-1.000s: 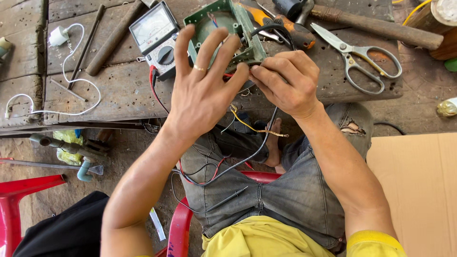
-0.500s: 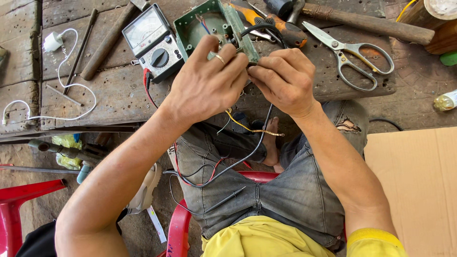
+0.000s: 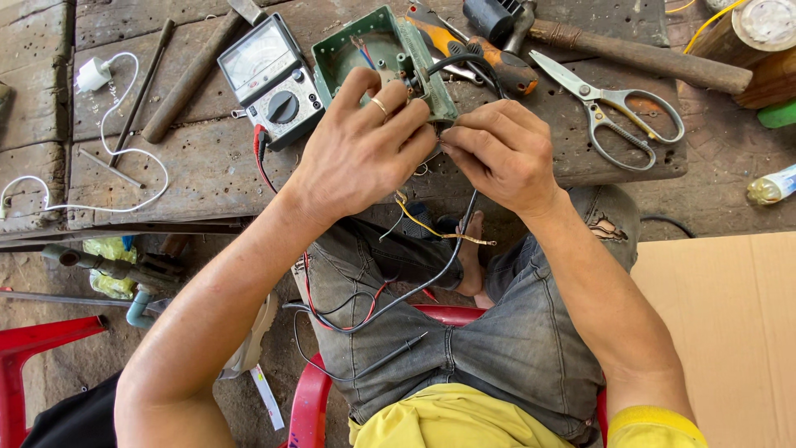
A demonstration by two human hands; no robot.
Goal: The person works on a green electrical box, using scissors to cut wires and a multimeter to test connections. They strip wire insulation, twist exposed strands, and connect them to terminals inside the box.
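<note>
Rough wooden bench (image 3: 207,174): left hand (image 3: 361,153) and right hand (image 3: 502,153) both pinching wires at green housing (image 3: 373,50), meter (image 3: 269,79) at 10 o'clock; thin wire (image 3: 439,232) risking snapping if tugged

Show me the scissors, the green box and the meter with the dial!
scissors (image 3: 599,99), head view, on the pivot where the blades cross.
green box (image 3: 365,51), head view, on its open inside.
meter (image 3: 283,106), head view, on the black dial.

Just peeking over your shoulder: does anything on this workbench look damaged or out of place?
Yes. The green casing lies open with its wiring exposed, and a frayed yellow wire dangles loose below both hands, left and right. The jeans are torn at the knee.
</note>
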